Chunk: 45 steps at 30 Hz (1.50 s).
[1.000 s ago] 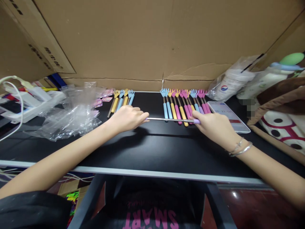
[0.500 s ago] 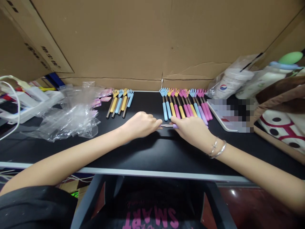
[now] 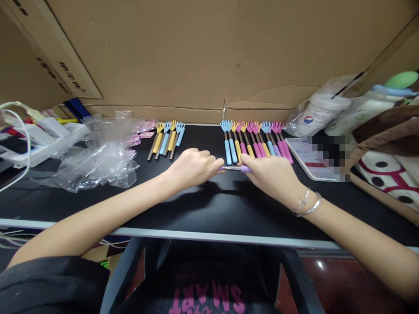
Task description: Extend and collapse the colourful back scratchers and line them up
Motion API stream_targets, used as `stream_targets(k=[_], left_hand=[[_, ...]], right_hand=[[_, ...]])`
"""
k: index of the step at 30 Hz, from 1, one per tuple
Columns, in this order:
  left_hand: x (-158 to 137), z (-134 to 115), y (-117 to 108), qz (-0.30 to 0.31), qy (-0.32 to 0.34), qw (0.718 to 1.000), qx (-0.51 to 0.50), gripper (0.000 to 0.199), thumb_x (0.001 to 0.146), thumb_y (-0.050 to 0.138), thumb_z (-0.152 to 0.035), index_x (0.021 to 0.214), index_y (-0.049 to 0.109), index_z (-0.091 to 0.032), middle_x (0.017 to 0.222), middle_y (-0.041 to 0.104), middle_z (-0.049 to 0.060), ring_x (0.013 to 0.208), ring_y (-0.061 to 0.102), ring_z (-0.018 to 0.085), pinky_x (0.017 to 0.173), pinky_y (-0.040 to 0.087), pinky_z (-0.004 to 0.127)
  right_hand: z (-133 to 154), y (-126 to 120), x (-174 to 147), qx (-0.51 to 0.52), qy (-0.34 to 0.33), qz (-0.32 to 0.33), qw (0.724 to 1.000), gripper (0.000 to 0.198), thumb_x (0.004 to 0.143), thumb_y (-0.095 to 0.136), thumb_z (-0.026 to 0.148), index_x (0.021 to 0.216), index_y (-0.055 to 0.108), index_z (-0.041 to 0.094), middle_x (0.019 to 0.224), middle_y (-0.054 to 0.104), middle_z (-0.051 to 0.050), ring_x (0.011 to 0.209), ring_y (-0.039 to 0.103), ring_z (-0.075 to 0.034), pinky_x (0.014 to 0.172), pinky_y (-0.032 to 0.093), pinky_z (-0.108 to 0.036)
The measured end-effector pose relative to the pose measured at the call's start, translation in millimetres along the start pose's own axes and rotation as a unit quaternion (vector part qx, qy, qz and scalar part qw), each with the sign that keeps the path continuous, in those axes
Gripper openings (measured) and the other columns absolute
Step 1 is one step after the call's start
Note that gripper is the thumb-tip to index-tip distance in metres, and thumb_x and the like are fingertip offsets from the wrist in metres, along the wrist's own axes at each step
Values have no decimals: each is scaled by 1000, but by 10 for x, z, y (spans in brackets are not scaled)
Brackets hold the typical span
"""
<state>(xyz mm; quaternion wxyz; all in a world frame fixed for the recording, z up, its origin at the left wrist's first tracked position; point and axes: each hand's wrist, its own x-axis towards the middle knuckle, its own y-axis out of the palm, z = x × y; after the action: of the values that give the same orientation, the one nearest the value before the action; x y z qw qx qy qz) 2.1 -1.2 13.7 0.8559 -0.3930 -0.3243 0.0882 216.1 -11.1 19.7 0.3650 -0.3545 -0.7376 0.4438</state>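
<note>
My left hand (image 3: 193,168) is closed around one end of a back scratcher, hiding its claw. My right hand (image 3: 273,176) grips the purple handle at the other end. Between the fists a short length of the back scratcher's metal rod (image 3: 233,168) shows, lying level above the black table. Just beyond my right hand lies a row of back scratchers (image 3: 286,150) in blue, yellow, pink and purple, claws pointing away. A smaller group of yellow and blue back scratchers (image 3: 158,142), with metal rods showing, lies beyond my left hand.
Clear plastic bags (image 3: 104,152) are heaped on the left, beside a white power strip (image 3: 55,141) with cables. At right are a phone (image 3: 303,159), a bagged cup (image 3: 322,111) and a bottle (image 3: 376,107). A cardboard wall (image 3: 183,56) stands along the back.
My hands have drawn slightly apart, so a little more of the rod shows between them. The view has shifted a little; the laid-out back scratchers stay in place.
</note>
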Motion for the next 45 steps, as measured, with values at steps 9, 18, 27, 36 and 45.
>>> stream_targets(k=[9, 18, 27, 36, 45], left_hand=[[-129, 165, -161, -12, -19, 997, 71, 31, 93, 47, -33, 67, 56, -18, 55, 55, 1, 57, 54, 15, 47, 22, 26], [-597, 695, -126, 64, -40, 989, 126, 34, 94, 42, -36, 70, 57, -18, 65, 62, 3, 68, 58, 17, 50, 27, 26], [-1264, 1134, -388, 82, -79, 969, 218, 36, 98, 33, -38, 74, 53, -19, 66, 57, 0, 69, 48, 14, 50, 22, 23], [-1491, 1233, -281, 143, -111, 964, 196, 35, 97, 31, -36, 77, 55, -20, 69, 57, 1, 76, 48, 16, 52, 24, 25], [-1379, 1174, -265, 180, -107, 959, 193, 29, 97, 34, -30, 89, 60, -19, 77, 64, 2, 79, 52, 17, 54, 26, 25]], right_hand=[[-313, 29, -129, -91, 22, -69, 993, 38, 92, 29, 38, 96, 62, 19, 58, 61, -5, 50, 47, -15, 51, 10, -27], [-1278, 261, -352, -134, 90, 104, 981, 33, 89, 39, 37, 104, 60, 17, 76, 66, -11, 64, 53, -18, 54, 15, -26], [-2000, 301, -684, -113, 280, 175, 937, 45, 79, 60, 42, 113, 57, 13, 84, 64, -16, 54, 39, -12, 57, 18, -29], [-1944, 431, -679, -67, 240, 182, 951, 23, 86, 49, 37, 102, 54, 20, 91, 65, -15, 66, 49, -17, 59, 23, -28], [-1931, 505, -713, -94, 201, 152, 963, 25, 89, 35, 43, 93, 50, 24, 84, 65, -11, 71, 56, -21, 56, 24, -27]])
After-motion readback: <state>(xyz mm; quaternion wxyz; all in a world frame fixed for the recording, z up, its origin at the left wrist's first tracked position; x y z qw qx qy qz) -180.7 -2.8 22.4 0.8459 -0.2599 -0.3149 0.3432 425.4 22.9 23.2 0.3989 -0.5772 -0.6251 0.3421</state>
